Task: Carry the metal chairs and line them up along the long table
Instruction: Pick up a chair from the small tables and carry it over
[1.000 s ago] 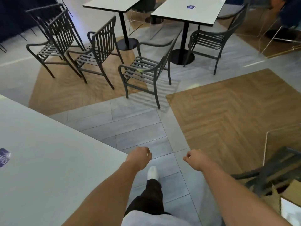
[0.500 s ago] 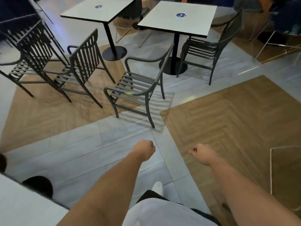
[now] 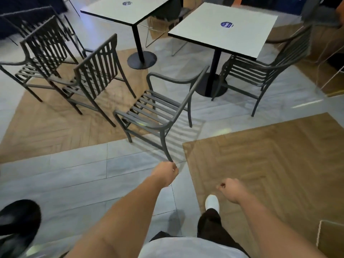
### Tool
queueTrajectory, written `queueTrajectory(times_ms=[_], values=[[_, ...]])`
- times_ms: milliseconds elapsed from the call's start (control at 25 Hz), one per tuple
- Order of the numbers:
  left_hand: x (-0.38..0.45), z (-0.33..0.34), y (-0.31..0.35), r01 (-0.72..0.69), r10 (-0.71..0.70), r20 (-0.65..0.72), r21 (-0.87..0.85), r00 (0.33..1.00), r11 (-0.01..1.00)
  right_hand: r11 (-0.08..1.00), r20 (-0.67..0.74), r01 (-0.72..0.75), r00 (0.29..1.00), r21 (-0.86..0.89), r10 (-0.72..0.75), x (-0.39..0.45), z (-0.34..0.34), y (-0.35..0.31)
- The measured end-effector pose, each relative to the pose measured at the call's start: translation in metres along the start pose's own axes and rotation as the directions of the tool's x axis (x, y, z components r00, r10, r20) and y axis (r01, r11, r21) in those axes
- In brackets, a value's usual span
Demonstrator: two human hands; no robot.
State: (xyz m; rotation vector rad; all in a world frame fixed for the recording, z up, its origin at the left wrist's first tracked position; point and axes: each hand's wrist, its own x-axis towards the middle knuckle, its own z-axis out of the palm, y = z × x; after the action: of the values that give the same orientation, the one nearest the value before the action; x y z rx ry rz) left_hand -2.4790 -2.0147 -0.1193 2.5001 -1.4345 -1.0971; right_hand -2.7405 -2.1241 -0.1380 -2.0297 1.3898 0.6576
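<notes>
Several dark grey slatted metal armchairs stand ahead on the floor. The nearest chair (image 3: 154, 112) faces left, and its front leg ends just above my left hand (image 3: 164, 174). Two more chairs (image 3: 96, 75) (image 3: 42, 53) stand to its left. Another chair (image 3: 264, 71) is tucked at a small square table (image 3: 223, 28) on the right. My left hand is a curled fist holding nothing. My right hand (image 3: 229, 190) is lower and to the right, also curled and holding nothing. Neither hand touches a chair. The long table is out of view.
A second square table (image 3: 126, 10) stands at the back, its round black base (image 3: 141, 59) on the floor. A round black object (image 3: 18, 220) lies at the lower left. A wire-frame edge (image 3: 320, 231) shows at the lower right. My white shoe (image 3: 212, 202) steps forward.
I have walked towards the chairs, which now look larger and closer. The long white table has dropped out of view at the lower left. Both hands stay curled and hold nothing.
</notes>
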Motion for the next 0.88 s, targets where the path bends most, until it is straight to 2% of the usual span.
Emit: queueTrajectory(times_ms=[200, 400, 520, 640, 800, 880], values=[[0.036, 0.01, 0.037, 0.216, -0.223, -0.029, -0.163, 0.974, 0.963, 0.983, 0.009, 0.133, 0.991, -0.13, -0.133, 0.09, -0.106, 0.016], [0.073, -0.003, 0.083, 0.273, -0.287, -0.029, -0.231, 0.957, 0.934, 0.935, -0.013, 0.247, 0.966, -0.253, -0.259, 0.166, -0.205, 0.006], [0.107, -0.02, 0.101, 0.239, -0.276, -0.082, -0.31, 0.958, 0.92, 0.905, -0.006, 0.308, 0.946, -0.292, -0.323, 0.204, -0.243, -0.014], [0.152, -0.052, 0.109, 0.156, -0.251, -0.221, -0.373, 0.943, 0.915, 0.878, -0.006, 0.355, 0.926, -0.321, -0.376, 0.242, -0.277, -0.046], [0.21, -0.096, 0.102, 0.028, -0.207, -0.478, -0.355, 0.854, 0.934, 0.858, -0.034, 0.399, 0.901, -0.323, -0.432, 0.288, -0.315, -0.091], [0.228, -0.107, 0.096, 0.018, -0.198, -0.504, -0.34, 0.841, 0.94, 0.828, -0.047, 0.426, 0.88, -0.364, -0.473, 0.302, -0.33, -0.109]])
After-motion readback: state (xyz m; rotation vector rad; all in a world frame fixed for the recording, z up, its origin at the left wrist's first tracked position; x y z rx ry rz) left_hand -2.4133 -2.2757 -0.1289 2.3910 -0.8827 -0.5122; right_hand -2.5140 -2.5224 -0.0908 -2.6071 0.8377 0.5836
